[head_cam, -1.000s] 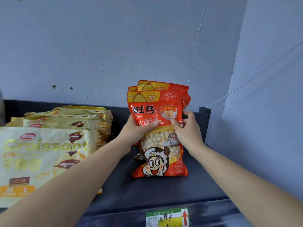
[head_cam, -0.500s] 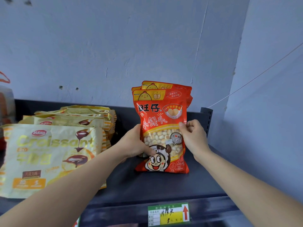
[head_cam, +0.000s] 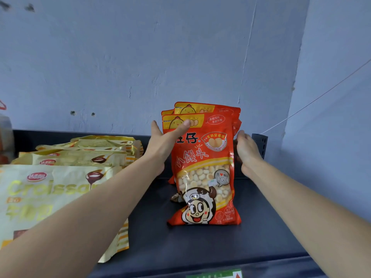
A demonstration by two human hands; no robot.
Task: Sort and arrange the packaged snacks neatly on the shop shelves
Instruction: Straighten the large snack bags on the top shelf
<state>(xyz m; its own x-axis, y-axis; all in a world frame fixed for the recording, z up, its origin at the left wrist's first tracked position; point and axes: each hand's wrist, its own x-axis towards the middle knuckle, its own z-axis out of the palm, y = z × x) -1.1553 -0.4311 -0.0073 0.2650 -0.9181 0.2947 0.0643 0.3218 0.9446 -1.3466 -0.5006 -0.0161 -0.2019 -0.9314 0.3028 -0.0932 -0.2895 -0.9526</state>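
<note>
Three red bags of small round snacks stand upright in a row, one behind another, at centre right of the frame on a dark shelf. The front bag rests with its bottom edge on the shelf, well back from the shelf's front lip, so a wide band of bare shelf shows below it. The tops of the two bags behind it peek above and slightly to the right.

The left hand pinches the front bag's upper left corner: the thumb lies across the printed face and the fingers go behind the left edge. The right hand holds the right edges of the red bags. Its fingers bend round them and their tips are hidden. It sits in the narrow gap between the bags and the shelf post at the shelf's right end.

At the left of the frame a large yellow croissant bag lies flat, its lower right corner hanging over the shelf's front lip. More croissant bags are stacked behind it. A strip of bare shelf runs between these and the red bags, and the left forearm crosses it. A pale blue wall rises just behind the shelf's back edge. A green price label shows at the bottom edge.
</note>
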